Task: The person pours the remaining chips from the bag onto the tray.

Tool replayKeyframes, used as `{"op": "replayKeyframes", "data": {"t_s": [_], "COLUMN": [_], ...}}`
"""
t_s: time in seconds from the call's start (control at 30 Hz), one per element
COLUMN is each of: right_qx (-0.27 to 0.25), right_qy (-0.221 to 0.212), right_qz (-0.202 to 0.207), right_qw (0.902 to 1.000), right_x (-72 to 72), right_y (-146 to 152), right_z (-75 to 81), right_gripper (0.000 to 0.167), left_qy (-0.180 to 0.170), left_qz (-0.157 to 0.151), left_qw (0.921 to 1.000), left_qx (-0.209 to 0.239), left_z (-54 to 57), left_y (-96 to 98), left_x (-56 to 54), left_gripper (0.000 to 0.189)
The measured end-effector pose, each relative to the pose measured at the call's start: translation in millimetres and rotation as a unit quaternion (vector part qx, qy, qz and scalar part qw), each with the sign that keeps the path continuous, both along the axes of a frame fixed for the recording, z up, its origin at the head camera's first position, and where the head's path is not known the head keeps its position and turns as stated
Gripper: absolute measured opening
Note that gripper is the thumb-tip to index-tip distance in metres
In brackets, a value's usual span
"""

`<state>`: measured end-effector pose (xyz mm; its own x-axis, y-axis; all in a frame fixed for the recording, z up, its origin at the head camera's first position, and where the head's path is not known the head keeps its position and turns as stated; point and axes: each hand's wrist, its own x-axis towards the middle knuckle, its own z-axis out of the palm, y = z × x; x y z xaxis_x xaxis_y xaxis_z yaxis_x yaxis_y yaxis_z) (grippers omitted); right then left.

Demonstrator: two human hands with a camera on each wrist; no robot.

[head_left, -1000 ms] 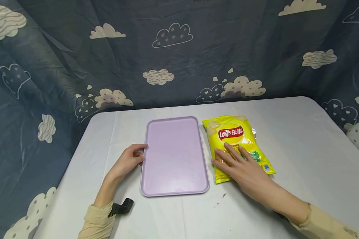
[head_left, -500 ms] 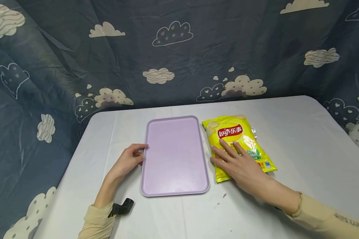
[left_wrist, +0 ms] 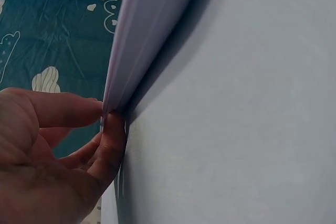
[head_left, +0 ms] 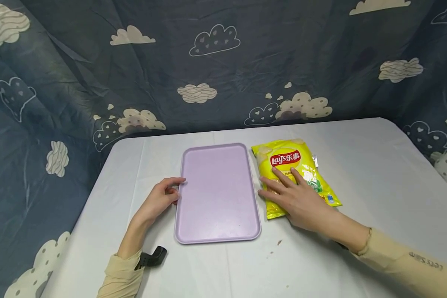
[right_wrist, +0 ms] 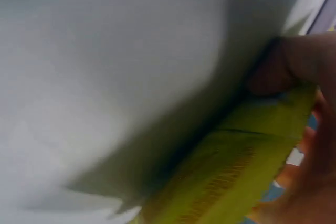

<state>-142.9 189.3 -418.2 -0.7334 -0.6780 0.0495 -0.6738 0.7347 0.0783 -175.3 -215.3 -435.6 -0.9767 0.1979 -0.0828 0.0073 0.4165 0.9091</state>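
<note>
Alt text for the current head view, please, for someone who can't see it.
A person's spread right hand grips a yellow Lay's bag; the left hand pinches the left edge of a lilac tray beside it. Behind the white table hangs a dark, cloud-patterned curtain.

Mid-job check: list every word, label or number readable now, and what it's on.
"Lay's 乐事": red logo on the yellow bag.
Print under the logo: too small.
Green patch on the bag: partly covered by the right hand, unreadable.
Dark lettering on the right sleeve: too blurred.
Orange print on the bag, right wrist view: too blurred.
</note>
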Motion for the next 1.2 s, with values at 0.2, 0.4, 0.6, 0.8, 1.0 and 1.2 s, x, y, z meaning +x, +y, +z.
{"op": "replayKeyframes", "data": {"t_s": [0.2, 0.4, 0.6, 0.8, 1.0, 1.2], "right_qx": [-0.018, -0.021, -0.015, -0.003, 0.004, 0.019], "right_qy": [0.011, 0.031, 0.037, 0.044, 0.050, 0.073], "right_qz": [-0.008, -0.004, -0.009, -0.006, -0.011, -0.021], "right_qw": [0.9997, 0.9993, 0.9992, 0.9990, 0.9987, 0.9970], "right_x": [-6.9, -7.7, -6.6, -4.8, -1.5, 0.4], "right_y": [3, 4, 3, 2, 0, -3], "right_z": [-6.3, -8.3, -10.1, -11.5, -10.8, -12.6], "right_gripper": [0.070, 0.063, 0.057, 0.059, 0.067, 0.070], "left_qy": [0.002, 0.001, -0.001, 0.000, -0.003, 0.000], "left_qz": [-0.004, -0.001, 0.007, 0.009, 0.012, 0.017], "left_qw": [0.9999, 0.9999, 0.9999, 0.9999, 0.9999, 0.9999], "left_qx": [0.013, 0.016, 0.010, 0.014, 0.011, 0.004], "left_z": [1.0, 1.2, -0.5, -1.2, -2.0, -2.7], "left_y": [-0.5, 0.3, 0.3, 0.8, 1.4, 2.0], "left_x": [0.0, -0.2, 0.0, 0.0, -0.2, -1.1], "left_gripper": [0.045, 0.046, 0.046, 0.046, 0.046, 0.046]}}
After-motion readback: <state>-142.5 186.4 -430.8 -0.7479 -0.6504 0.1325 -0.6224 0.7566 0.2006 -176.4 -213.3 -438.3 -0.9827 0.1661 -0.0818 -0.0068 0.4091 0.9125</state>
